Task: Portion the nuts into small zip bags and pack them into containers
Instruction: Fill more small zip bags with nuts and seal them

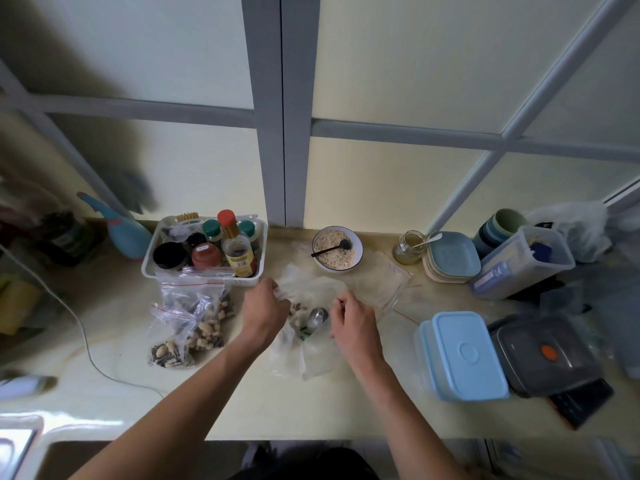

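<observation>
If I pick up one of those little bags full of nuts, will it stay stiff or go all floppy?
The filled zip bags would probably flop: their thin clear plastic already looks crumpled. The nuts sit heaped at the bottom, so a bag would likely sag there. It shouldn't roll; they lie slumped on the counter.

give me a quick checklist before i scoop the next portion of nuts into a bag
1. Big nut bag held open by left hand: ok.
2. Right hand on the bag's other edge: ok.
3. Metal scoop in reach inside the bag: ok.
4. Empty zip bag ready beside the bowl: ok; mouth open: cannot tell.
5. Filled bags set aside on the left: ok.
6. Blue container open for packing: not ok, lid on.
</observation>
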`<state>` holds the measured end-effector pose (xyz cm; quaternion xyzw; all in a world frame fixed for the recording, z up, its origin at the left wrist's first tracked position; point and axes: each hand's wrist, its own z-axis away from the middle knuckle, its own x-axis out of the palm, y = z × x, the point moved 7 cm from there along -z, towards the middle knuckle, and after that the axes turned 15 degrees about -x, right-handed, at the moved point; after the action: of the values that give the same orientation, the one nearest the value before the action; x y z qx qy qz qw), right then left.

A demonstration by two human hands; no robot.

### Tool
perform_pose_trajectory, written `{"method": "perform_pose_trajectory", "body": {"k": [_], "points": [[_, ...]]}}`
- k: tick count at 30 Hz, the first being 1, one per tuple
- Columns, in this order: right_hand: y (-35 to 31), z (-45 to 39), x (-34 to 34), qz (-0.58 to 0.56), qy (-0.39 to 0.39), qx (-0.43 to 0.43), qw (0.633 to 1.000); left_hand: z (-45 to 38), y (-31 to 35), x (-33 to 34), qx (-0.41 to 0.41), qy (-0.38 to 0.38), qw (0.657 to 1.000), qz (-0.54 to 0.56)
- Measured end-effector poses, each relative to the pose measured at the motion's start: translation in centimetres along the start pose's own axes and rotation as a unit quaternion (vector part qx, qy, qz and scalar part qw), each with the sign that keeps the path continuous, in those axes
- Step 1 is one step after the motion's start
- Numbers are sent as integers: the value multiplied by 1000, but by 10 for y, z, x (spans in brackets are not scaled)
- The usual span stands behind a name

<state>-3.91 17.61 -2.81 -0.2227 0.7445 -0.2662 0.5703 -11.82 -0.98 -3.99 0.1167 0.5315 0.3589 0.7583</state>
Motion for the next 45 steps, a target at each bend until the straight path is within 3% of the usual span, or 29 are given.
{"method": "perform_pose_trajectory", "body": {"k": [12,24,28,31,35,38,45], "points": [[4,9,-1,69,36,-50,996,22,37,-8,11,52,999,3],[25,2,-11,-3,25,-42,999,38,68,-19,4,78,997,26],[45,3,-4,-102,8,29,994,48,80,-12,19,78,996,24],[61,9,-6,-220,30,126,967,54,89,-5,30,73,997,13],[90,26,13,-388,59,285,875,58,96,5,35,66,997,-22],[101,40,27,-458,60,349,815,61,98,9,38,65,996,-49],[102,39,30,-480,39,364,797,59,83,9,23,93,984,-148]]}}
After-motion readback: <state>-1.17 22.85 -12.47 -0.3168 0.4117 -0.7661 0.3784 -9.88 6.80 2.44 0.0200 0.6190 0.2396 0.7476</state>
